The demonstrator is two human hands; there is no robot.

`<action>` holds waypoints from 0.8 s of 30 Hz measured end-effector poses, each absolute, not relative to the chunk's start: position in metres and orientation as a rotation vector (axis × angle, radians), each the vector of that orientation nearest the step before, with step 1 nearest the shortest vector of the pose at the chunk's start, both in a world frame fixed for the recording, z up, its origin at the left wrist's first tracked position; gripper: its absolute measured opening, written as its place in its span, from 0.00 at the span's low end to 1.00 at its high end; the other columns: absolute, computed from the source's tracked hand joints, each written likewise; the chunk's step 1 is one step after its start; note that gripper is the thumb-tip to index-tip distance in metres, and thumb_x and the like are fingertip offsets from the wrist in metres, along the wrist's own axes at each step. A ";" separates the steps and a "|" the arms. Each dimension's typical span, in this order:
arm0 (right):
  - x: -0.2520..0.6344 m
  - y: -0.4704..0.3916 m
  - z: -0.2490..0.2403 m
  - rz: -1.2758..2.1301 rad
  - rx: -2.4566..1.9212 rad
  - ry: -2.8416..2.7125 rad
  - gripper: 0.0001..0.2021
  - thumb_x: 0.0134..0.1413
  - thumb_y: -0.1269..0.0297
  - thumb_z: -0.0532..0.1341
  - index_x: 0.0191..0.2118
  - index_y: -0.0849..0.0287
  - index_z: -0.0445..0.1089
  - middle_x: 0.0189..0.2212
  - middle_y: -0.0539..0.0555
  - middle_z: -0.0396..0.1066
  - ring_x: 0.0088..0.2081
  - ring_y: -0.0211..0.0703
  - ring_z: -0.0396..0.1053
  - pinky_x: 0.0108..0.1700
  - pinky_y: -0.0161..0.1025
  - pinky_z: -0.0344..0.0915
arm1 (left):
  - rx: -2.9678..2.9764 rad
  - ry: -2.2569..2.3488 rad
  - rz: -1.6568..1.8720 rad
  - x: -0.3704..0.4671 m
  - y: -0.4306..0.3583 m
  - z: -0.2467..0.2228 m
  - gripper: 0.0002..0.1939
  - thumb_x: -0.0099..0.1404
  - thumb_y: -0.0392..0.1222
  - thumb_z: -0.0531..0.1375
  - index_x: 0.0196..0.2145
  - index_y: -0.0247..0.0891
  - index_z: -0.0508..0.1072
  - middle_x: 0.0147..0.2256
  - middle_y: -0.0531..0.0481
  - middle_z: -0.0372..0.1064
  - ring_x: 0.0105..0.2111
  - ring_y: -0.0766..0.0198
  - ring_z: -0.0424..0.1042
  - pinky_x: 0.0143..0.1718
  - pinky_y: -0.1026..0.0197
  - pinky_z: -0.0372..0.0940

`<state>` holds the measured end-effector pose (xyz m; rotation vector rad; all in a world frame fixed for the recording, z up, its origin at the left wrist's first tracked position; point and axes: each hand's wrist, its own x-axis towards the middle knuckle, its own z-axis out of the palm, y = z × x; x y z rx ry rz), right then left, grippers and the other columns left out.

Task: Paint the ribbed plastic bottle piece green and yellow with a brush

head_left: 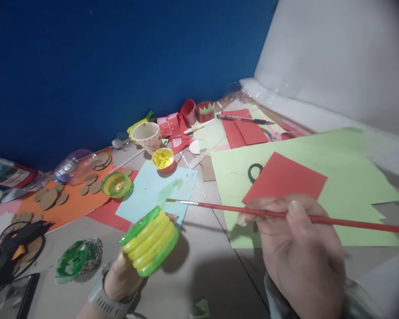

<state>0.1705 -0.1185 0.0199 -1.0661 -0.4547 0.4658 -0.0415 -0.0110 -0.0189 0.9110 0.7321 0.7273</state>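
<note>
My left hand, with a grey watch band at the wrist, holds a ribbed yellow piece with green rims from below; most of its fingers are hidden behind it. In my right hand a long red paintbrush is pinched between thumb and fingers, lying almost level. Its bristle tip points left, just above the yellow and green piece and apart from it. Behind the tip lies a light blue sheet with green smears. A small cup of yellow paint stands at that sheet's back edge.
Green paint sits in a patterned cup at left, near a green-yellow ring dish. Cardboard discs lie on orange paper. A paper cup stands behind. Red paper partly covers scissors on pale green paper.
</note>
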 end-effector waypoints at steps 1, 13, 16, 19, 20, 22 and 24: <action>0.171 -0.117 0.020 0.451 -1.066 -0.439 0.12 0.64 0.65 0.55 0.30 0.54 0.72 0.25 0.45 0.74 0.28 0.34 0.73 0.33 0.30 0.71 | 0.869 0.685 0.763 -0.039 -0.012 -0.020 0.33 0.52 0.67 0.62 0.52 0.52 0.72 0.52 0.54 0.74 0.58 0.52 0.67 0.61 0.51 0.60; 0.173 -0.102 0.054 0.313 -1.030 -0.769 0.11 0.58 0.55 0.62 0.30 0.54 0.75 0.23 0.48 0.74 0.21 0.39 0.72 0.26 0.38 0.71 | 0.781 0.760 1.039 -0.017 -0.002 -0.006 0.18 0.63 0.49 0.62 0.48 0.43 0.76 0.49 0.48 0.76 0.57 0.52 0.67 0.61 0.52 0.59; 0.166 -0.097 0.056 0.347 -0.926 -0.907 0.13 0.59 0.55 0.60 0.27 0.53 0.75 0.16 0.47 0.72 0.13 0.40 0.66 0.17 0.38 0.65 | 0.810 0.798 0.972 -0.018 0.000 -0.006 0.20 0.64 0.48 0.61 0.52 0.38 0.74 0.52 0.43 0.74 0.57 0.49 0.67 0.59 0.50 0.60; 0.161 -0.099 0.051 0.286 -0.922 -1.056 0.14 0.62 0.58 0.58 0.28 0.53 0.75 0.18 0.48 0.74 0.12 0.40 0.65 0.17 0.38 0.64 | 0.839 0.825 0.933 -0.019 0.000 -0.009 0.22 0.64 0.48 0.61 0.54 0.37 0.72 0.53 0.41 0.72 0.55 0.48 0.69 0.56 0.51 0.62; 0.159 -0.100 0.048 0.258 -0.926 -1.111 0.14 0.63 0.58 0.57 0.30 0.54 0.75 0.19 0.48 0.75 0.13 0.40 0.66 0.18 0.39 0.64 | 0.844 0.830 0.929 -0.020 0.000 -0.010 0.22 0.64 0.48 0.61 0.54 0.37 0.72 0.53 0.41 0.72 0.55 0.48 0.69 0.56 0.51 0.63; 0.156 -0.104 0.042 0.220 -0.944 -1.184 0.13 0.64 0.59 0.55 0.33 0.53 0.75 0.21 0.49 0.76 0.15 0.41 0.67 0.20 0.40 0.64 | 0.856 0.829 0.928 -0.021 -0.001 -0.011 0.23 0.64 0.48 0.61 0.54 0.37 0.71 0.53 0.41 0.73 0.54 0.47 0.69 0.54 0.52 0.64; 0.154 -0.106 0.035 0.203 -0.968 -1.199 0.11 0.65 0.62 0.54 0.35 0.52 0.74 0.22 0.48 0.76 0.16 0.41 0.67 0.22 0.40 0.64 | 0.858 0.817 0.921 -0.022 -0.002 -0.011 0.23 0.64 0.47 0.61 0.55 0.36 0.71 0.53 0.40 0.72 0.54 0.46 0.69 0.54 0.51 0.64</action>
